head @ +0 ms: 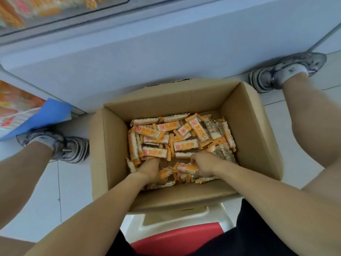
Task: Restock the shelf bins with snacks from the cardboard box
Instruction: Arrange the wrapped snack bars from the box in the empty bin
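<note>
From the head camera, both hands are digging into the cardboard box (254,126) at centre frame: the left hand (149,168) is burrowing fingers-first under the snack bars (181,134), so I cannot tell its grip. The right hand (204,165) is pinching one bar (187,167) lying crosswise between the hands, while the shelf bin (46,8) is waiting upper left.

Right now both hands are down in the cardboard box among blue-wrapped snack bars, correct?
Not quite: the head view shows the snack bars wrapped in orange and white, not blue. Both the left hand and right hand are down in the cardboard box.
</note>
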The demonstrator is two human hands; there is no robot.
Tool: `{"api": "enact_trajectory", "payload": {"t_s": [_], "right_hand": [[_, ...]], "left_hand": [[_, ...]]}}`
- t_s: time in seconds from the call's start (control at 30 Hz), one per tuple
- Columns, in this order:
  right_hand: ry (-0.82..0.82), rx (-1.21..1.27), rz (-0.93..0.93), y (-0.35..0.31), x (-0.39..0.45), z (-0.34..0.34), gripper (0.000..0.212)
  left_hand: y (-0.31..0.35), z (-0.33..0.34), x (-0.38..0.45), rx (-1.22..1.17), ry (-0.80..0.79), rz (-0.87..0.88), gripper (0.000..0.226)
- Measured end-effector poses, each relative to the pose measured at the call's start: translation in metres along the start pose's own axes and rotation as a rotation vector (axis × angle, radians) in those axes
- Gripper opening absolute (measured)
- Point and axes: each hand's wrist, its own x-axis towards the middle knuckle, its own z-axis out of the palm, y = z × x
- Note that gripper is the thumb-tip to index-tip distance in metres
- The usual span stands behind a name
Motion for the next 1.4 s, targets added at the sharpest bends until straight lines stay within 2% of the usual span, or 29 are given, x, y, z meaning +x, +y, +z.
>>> {"api": "enact_trajectory", "payload": {"t_s": [0.13, 0.2, 0.37, 0.47, 0.6, 0.7, 0.77, 0.87, 1.07, 1.23, 1.3, 1.4], "right_hand": [[-0.143, 0.284, 0.056, 0.011, -0.008, -0.023, 0.05], [-0.127, 0.321, 0.056, 0.018, -0.015, -0.038, 0.052], [0.08, 0.457, 0.006, 0.03, -0.034, -0.072, 0.059], [0.255, 0.68, -0.053, 0.033, -0.044, -0.082, 0.057], [0.558, 1.037, -0.083, 0.025, -0.051, -0.089, 0.053], [0.62, 1.287, -0.152, 0.02, -0.051, -0.089, 0.06], [0.607, 1.36, -0.218, 0.017, -0.051, -0.089, 0.059], [0.544, 1.391, -0.273, 0.013, -0.052, -0.089, 0.048], [0.561, 1.351, -0.32, 0.008, -0.053, -0.091, 0.035], [0.649, 1.025, -0.328, 0.008, -0.051, -0.093, 0.039], [0.664, 0.95, -0.346, 0.004, -0.053, -0.096, 0.04], [0.654, 0.859, -0.355, -0.002, -0.06, -0.101, 0.042]], "left_hand": [[0.001, -0.019, -0.004, -0.131, -0.015, -0.02, 0.079], [0.003, -0.029, -0.009, -0.188, -0.039, -0.005, 0.077], [0.013, -0.052, -0.025, -0.375, -0.038, 0.068, 0.071], [0.021, -0.064, -0.035, -0.491, -0.021, 0.144, 0.067], [0.034, -0.082, -0.049, -0.783, -0.038, 0.186, 0.047], [0.036, -0.091, -0.053, -0.925, 0.031, 0.288, 0.049], [0.039, -0.095, -0.055, -1.018, 0.059, 0.342, 0.049], [0.043, -0.097, -0.055, -1.119, 0.105, 0.34, 0.052], [0.051, -0.098, -0.063, -1.304, 0.032, 0.361, 0.049], [0.053, -0.101, -0.065, -1.337, -0.007, 0.364, 0.051], [0.053, -0.105, -0.065, -1.309, 0.05, 0.347, 0.051], [0.053, -0.118, -0.074, -1.088, 0.113, 0.382, 0.054]]}}
